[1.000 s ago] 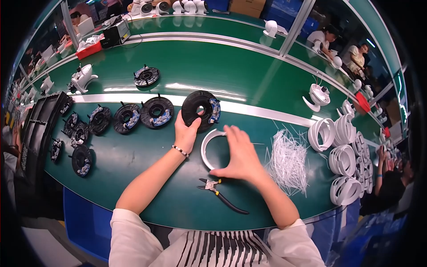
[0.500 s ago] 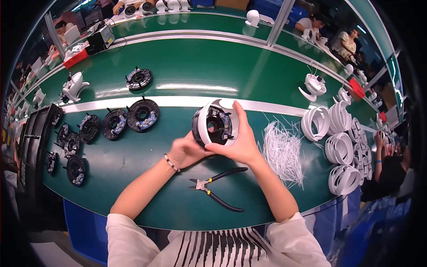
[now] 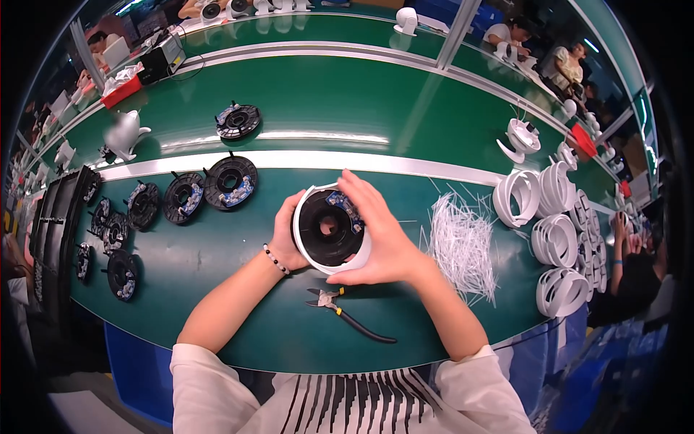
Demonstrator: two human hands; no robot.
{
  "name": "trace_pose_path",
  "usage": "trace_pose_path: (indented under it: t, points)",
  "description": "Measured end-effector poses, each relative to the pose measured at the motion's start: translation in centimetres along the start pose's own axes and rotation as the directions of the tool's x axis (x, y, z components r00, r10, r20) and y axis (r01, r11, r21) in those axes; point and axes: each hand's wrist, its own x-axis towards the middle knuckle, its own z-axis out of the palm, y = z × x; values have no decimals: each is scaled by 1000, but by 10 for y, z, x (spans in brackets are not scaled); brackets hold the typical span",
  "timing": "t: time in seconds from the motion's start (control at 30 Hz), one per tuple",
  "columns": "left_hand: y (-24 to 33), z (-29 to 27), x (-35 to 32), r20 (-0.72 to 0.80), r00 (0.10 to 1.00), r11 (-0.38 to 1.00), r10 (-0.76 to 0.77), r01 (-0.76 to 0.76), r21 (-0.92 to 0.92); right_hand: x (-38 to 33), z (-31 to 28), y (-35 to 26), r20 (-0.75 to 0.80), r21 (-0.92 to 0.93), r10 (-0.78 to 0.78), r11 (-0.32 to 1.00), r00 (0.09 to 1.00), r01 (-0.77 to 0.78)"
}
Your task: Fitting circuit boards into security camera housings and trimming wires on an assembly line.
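Between my two hands is a white ring-shaped housing [image 3: 323, 267] with a round black disc [image 3: 311, 226] seated inside it. The disc has a centre hole and a small blue circuit board [image 3: 347, 205] along its upper right. My left hand [image 3: 286, 237] wraps the housing's left side, its fingers partly hidden behind. From the right, my right hand [image 3: 387, 242] grips it, thumb along the bottom and fingers over the upper edge. Just below lie diagonal cutting pliers [image 3: 361, 329] with dark handles, partly covered by my right hand.
Several black discs with boards [image 3: 231, 182] lie at left beside a black rack [image 3: 54, 239]. Right of my hands are a pile of white strips [image 3: 461, 246] and stacked white rings [image 3: 560, 293]. Past a metal rail, a green belt carries white units [image 3: 522, 136]. Other people work farther off.
The housing has come nearer to me and turned, so the disc faces up more fully. My left hand has closed around its left side. Items on the far belt have shifted right.
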Motion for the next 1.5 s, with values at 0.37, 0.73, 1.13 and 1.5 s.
trace_pose_path:
  t: [0.37, 0.73, 1.13, 1.5]
  points:
    - [-6, 15, 2, -292, 955, 989, 48, -5, 146, -3, -5, 3, 58, -40, -54, 998, 997, 56]
    - [-16, 13, 4, -328, 941, 986, 80, -27, 163, 1, -6, -4, 196, -84, 4, 996, 981, 13]
    - [-6, 10, 4, -268, 960, 993, 82, -57, 99, 0, 12, 3, 33, -214, 112, 971, 993, -103]
    - [-1, 7, 3, -236, 972, 998, 3, 13, 65, 5, 6, 4, 54, -185, 99, 979, 994, -87]
